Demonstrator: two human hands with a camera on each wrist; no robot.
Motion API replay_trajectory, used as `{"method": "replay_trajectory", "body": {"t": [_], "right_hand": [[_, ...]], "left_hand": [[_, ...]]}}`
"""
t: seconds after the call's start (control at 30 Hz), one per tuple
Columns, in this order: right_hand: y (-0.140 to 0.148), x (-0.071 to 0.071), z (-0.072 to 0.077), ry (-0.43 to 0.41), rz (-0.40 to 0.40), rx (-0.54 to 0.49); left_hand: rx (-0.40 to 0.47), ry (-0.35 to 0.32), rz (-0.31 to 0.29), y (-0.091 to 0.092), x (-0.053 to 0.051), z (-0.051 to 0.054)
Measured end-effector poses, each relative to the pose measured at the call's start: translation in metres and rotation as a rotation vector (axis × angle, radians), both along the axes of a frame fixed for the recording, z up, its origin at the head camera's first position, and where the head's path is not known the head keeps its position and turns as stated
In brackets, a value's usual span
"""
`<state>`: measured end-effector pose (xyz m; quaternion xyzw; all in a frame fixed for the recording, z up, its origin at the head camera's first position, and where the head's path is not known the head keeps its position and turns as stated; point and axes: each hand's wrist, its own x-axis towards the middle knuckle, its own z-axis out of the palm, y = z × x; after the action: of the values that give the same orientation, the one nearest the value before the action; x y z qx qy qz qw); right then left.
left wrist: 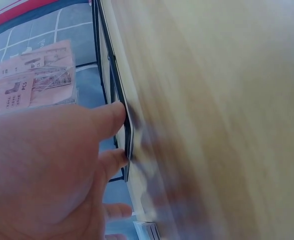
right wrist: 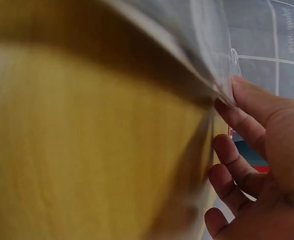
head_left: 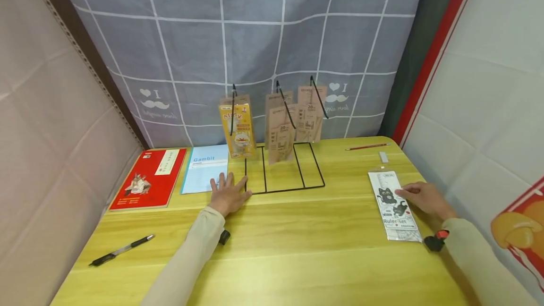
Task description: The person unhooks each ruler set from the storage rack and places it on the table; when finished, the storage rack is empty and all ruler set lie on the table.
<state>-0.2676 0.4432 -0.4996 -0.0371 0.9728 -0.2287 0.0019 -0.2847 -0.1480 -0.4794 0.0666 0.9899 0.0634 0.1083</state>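
Note:
My left hand (head_left: 229, 196) lies with fingers spread at the front left corner of a black wire display rack (head_left: 285, 190). In the left wrist view its thumb and a finger press on the rack's base wire (left wrist: 128, 145). Other fingertips reach over the lower edge of a pale blue Gambit notebook (head_left: 207, 174). Far to the right, my right hand (head_left: 426, 198) pinches the right edge of a clear-sleeved ruler set (head_left: 393, 225) with black cat drawings. Thumb and index finger hold the sleeve (right wrist: 207, 45) in the right wrist view; the other fingers are loosely curled.
On the rack hooks hang a yellow duck pack (head_left: 241, 138) and several pink packs (head_left: 282, 138). A red book (head_left: 148, 183) and a black pen (head_left: 123, 250) lie left. An eraser (head_left: 383, 157) and a red pencil (head_left: 367, 146) lie behind the ruler set.

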Motion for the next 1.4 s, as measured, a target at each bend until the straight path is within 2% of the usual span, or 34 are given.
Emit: {"method": "replay_trajectory", "body": {"t": [0.13,0.47,0.63,0.73,0.9,1.0,1.13,1.23,1.4], "right_hand": [[0.001,-0.001,-0.001,-0.001,0.003,0.015],[-0.006,-0.001,0.009,-0.04,-0.009,0.023],[-0.006,0.002,0.017,-0.095,-0.028,-0.014],[-0.005,0.003,0.03,-0.094,-0.036,-0.02],[-0.02,0.002,0.064,0.005,-0.072,-0.055],[-0.039,-0.001,0.083,0.02,-0.079,-0.131],[-0.069,-0.006,0.103,-0.013,-0.08,-0.232],[-0.095,-0.014,0.112,0.0,-0.06,-0.269],[-0.14,-0.038,0.121,0.076,0.024,-0.339]], "left_hand": [[-0.003,0.011,-0.006,0.0,0.002,0.0],[0.0,0.012,0.0,-0.004,0.003,0.001],[0.006,0.01,0.004,-0.004,0.004,0.001],[0.001,0.011,0.006,-0.004,0.004,0.001],[-0.011,0.013,0.009,-0.005,0.004,0.001],[-0.003,0.012,0.008,-0.005,0.004,0.001],[0.005,0.009,0.005,-0.002,0.004,0.001],[0.0,0.007,0.002,0.001,0.004,0.002],[-0.011,0.015,0.01,0.003,0.006,0.004]]}}
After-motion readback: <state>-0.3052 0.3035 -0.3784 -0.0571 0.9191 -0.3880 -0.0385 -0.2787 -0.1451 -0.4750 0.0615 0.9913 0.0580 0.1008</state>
